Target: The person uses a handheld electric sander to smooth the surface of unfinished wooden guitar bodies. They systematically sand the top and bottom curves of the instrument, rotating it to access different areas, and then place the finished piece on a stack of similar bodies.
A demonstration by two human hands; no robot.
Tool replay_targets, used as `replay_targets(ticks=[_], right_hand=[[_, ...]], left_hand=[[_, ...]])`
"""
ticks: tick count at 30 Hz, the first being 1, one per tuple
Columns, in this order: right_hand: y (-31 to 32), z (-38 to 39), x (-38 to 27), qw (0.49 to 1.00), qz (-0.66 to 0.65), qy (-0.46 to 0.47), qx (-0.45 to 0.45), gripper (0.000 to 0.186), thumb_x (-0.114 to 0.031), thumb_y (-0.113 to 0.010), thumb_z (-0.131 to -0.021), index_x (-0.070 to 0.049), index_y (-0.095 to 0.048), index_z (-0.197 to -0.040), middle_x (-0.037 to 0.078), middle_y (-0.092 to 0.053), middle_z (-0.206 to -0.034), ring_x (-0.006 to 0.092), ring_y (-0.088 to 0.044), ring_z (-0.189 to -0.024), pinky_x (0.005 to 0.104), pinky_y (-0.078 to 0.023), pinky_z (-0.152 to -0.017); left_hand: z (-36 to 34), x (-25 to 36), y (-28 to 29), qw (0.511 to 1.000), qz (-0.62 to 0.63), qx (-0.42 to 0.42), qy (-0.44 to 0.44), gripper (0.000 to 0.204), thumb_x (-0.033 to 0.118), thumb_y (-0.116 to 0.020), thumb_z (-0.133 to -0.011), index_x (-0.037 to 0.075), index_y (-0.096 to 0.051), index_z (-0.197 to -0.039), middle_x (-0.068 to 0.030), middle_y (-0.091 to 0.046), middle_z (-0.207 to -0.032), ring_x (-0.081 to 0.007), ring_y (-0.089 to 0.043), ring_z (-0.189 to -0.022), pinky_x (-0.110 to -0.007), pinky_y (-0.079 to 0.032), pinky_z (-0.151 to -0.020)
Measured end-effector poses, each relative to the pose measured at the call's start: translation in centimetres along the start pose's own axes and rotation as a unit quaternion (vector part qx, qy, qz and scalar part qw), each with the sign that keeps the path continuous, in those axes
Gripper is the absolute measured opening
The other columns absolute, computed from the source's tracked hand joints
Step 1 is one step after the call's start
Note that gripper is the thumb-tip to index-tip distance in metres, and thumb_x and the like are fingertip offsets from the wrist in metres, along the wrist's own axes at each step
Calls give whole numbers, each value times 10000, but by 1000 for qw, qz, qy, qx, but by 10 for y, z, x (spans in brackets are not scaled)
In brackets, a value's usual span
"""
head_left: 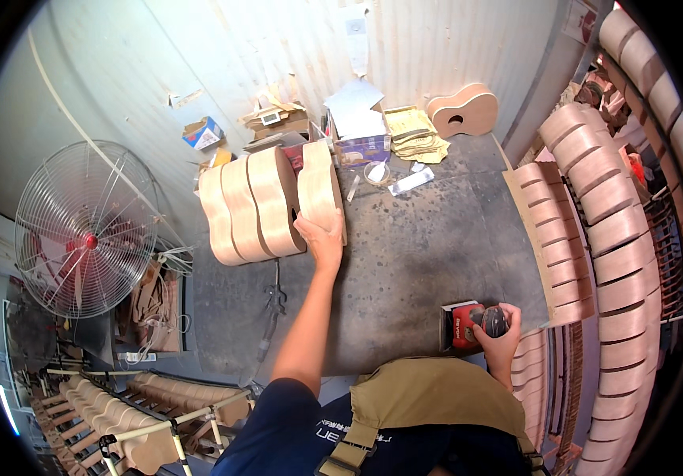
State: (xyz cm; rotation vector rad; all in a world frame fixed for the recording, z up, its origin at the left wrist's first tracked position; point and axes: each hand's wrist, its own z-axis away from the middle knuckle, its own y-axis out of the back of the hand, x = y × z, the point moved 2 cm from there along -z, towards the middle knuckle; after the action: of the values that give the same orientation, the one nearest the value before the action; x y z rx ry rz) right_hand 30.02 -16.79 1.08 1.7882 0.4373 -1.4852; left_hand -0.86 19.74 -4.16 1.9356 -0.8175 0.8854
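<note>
I should squeeze only gently with my left hand (pixel 322 236), which clasps the guitar body (pixel 318 181) beside three more bodies (pixel 248 206) on the worktop (pixel 429 254), its exact grip hard to make out, and steady the red sander (pixel 466 324) my right hand (pixel 503 343) grips.

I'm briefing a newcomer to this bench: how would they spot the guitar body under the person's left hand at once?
Start at the dark worktable, then go to its left side, where pale wooden guitar bodies stand on edge. You want the rightmost guitar body: it stands slightly apart from the three packed together, and the left hand is on its near end.
</note>
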Motion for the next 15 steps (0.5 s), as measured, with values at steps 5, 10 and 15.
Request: replay_targets(ticks=[5,10,15], right_hand=[[-3,-1,-4,1000,12,-2,-3,731,32,-940,-745,-37,-581,-1378,96,-724,-1190,194,-690,-1128,362,-555,-1041],[-7,-3,-8,1000,21,3,-11,724,20,-942,-750,-37,-588,-1379,96,-725,-1196,198,-689,-1140,365,-551,-1054],[-12,-7,-8,1000,9,8,-20,720,8,-944,-747,-39,-594,-1375,99,-725,-1198,208,-691,-1147,372,-549,-1061]], left_hand=[[2,5,-6,999,19,-31,-6,1039,343,-908,-924,-159,-307,-1608,-350,-431,-1502,-528,-417,-1445,-615,-318,-1269],[-2,-2,-10,999,34,-31,-11,1057,349,-919,-927,-145,-303,-1629,-356,-428,-1516,-537,-404,-1469,-612,-321,-1278],[3,-2,6,999,9,-10,-39,1120,445,-976,-884,-111,-353,-1631,-338,-439,-1548,-519,-425,-1461,-609,-345,-1263]])
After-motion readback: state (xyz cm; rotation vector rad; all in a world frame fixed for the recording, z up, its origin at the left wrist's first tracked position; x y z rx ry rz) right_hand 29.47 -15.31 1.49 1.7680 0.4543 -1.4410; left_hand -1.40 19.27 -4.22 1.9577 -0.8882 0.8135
